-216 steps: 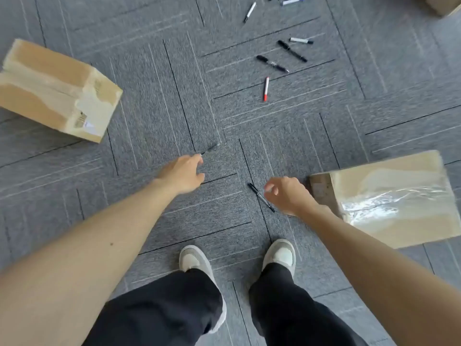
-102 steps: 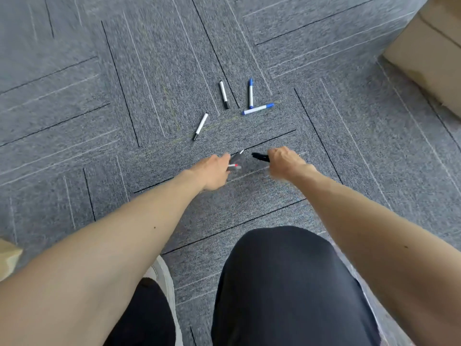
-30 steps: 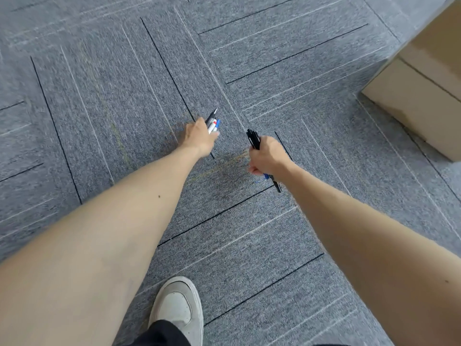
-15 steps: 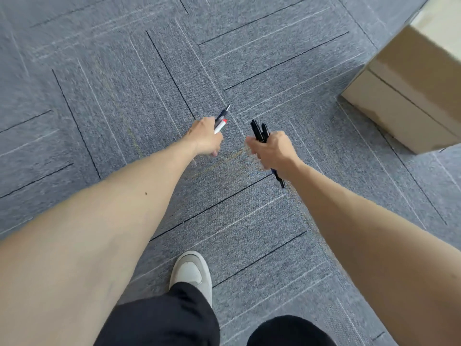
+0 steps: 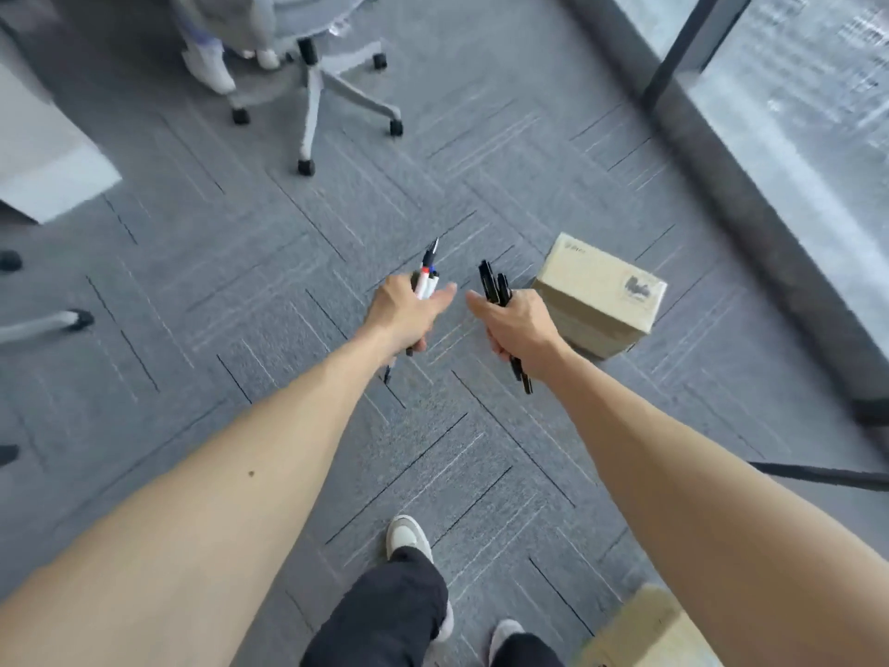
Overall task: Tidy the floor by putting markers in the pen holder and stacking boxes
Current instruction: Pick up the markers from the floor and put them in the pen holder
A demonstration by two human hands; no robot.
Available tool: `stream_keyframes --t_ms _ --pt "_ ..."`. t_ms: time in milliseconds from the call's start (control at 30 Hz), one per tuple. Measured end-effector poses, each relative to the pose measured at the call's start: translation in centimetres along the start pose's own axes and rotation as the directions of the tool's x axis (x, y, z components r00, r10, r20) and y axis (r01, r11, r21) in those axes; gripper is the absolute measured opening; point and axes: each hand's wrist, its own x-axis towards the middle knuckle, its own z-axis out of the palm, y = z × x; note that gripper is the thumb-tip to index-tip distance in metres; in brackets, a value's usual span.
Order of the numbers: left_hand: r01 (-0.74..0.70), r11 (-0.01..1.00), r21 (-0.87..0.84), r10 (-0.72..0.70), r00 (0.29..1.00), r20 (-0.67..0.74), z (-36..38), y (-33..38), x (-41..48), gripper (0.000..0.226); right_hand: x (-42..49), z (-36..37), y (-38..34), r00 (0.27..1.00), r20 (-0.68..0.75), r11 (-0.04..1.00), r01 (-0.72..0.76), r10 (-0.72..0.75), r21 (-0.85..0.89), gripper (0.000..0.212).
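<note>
Far left, a pale cabinet corner (image 5: pixel 45 170) over grey carpet (image 5: pixel 202 291); beyond it, at upper left, an office chair base (image 5: pixel 315 84) on castors, with someone's light shoes (image 5: pixel 211 72) beside it; left hand (image 5: pixel 401 312) out in front, fist wrapped round a bundle of markers (image 5: pixel 427 276), red, blue and black caps poking up past the knuckles, thumb stretched out to the right; right hand (image 5: pixel 517 324) just beside, not touching, clenched on a clutch of black markers (image 5: pixel 493 286), tips above the fist and tails below the wrist; near that hand on the floor, a cardboard box (image 5: pixel 599 296), upright, printed mark on its side; lower right, corner of a second cardboard box (image 5: pixel 654 628), blurred; along the far right, a dark window frame (image 5: pixel 750 195) and glass; at the bottom, black trousers (image 5: pixel 385 613) and grey shoes (image 5: pixel 409 536); no pen holder in view.
</note>
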Motion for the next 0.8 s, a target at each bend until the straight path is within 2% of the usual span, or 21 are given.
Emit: stream_keyframes --t_ms 133,233,433,600,700,800 --pt "-0.092 0.996 -0.009 0.092 0.996 -0.006 -3.7 12.6 -6.0 0.040 -6.7 -7.6 -8.6 0.997 -0.070 0.996 0.025 -0.020 0.080 0.045" --pt "-0.140 0.990 -0.021 0.140 0.990 0.028 -4.5 20.3 -10.3 0.044 -11.6 -13.8 -12.8 0.981 -0.192 0.992 0.017 0.007 0.123 0.046" --pt "-0.300 0.947 -0.113 0.315 0.935 0.164 0.2 31.1 -19.4 0.040 -22.0 -26.0 -13.3 0.921 -0.385 0.967 0.036 0.067 0.253 0.046" --pt "-0.424 0.881 -0.211 0.473 0.805 0.358 8.7 36.6 -30.3 0.032 -33.9 -34.8 -8.3 0.829 -0.551 0.943 0.101 0.096 0.317 0.039" --pt "-0.532 0.805 -0.264 0.588 0.654 0.476 14.7 38.6 -37.9 0.019 -42.3 -39.1 -3.4 0.753 -0.639 0.921 0.121 0.157 0.370 0.034" --pt "-0.597 0.743 -0.303 0.640 0.500 0.583 20.5 39.6 -46.4 0.014 -51.1 -42.5 2.2 0.675 -0.707 0.886 0.171 0.213 0.430 0.035"
